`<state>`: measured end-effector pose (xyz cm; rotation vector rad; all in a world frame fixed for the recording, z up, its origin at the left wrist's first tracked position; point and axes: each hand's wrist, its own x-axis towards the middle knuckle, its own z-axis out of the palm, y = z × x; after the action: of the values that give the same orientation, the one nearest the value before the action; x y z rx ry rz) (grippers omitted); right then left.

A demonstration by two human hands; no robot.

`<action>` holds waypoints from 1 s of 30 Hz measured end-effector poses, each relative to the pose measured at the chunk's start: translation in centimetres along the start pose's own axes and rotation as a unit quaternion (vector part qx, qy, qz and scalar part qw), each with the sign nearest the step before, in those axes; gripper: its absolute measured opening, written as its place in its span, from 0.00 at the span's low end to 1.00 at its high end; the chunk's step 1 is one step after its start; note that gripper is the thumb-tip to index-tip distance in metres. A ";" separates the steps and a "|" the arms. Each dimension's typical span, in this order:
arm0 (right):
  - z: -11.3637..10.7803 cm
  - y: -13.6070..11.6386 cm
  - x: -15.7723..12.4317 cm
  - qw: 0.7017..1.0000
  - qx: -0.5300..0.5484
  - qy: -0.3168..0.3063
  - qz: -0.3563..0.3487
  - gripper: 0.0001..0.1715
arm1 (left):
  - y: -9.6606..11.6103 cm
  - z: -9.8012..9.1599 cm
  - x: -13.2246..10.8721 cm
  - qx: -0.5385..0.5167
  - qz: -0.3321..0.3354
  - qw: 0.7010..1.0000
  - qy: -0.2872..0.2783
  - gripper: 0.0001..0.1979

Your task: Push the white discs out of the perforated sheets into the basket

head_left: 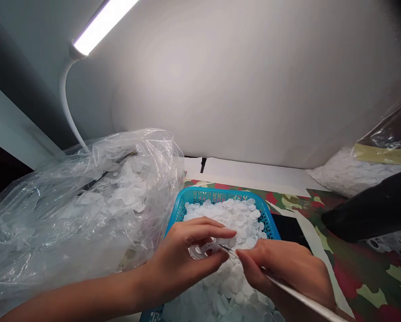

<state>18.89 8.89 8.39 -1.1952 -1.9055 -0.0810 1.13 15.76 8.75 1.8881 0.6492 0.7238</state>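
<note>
Low over the blue basket [214, 194], left fingers [207, 230] clamp a perforated scrap [200, 250]; right fingers [250, 264] pinch what looks like a pick [287, 290].

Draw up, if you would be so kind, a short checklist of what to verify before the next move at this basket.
1. Left hand has a firm pinch on the perforated piece: ok.
2. Right hand holds the pointed tool: ok.
3. Tool tip is touching the piece: cannot tell, the fingers partly hide it.
4. Basket sits beneath the hands, heaped with discs: ok.
5. Clear bag of discs lies open to the left, clear of the hands: cannot tell, the left forearm is close to it.
6. Lamp is lit: ok.
</note>
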 end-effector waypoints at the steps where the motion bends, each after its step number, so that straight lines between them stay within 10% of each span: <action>1: 0.1 0.1 -0.1 1.000 0.016 -0.016 0.002 0.21 | 0.0 0.0 0.0 0.002 0.004 1.000 0.000 0.15; 30: 0.7 -0.2 -0.8 1.000 -0.021 0.003 0.011 0.25 | -0.1 0.1 0.0 0.028 -0.008 1.000 0.010 0.16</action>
<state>18.43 8.55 7.51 -1.2423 -1.8944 -0.1132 1.21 15.74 8.62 1.9269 0.7040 0.7221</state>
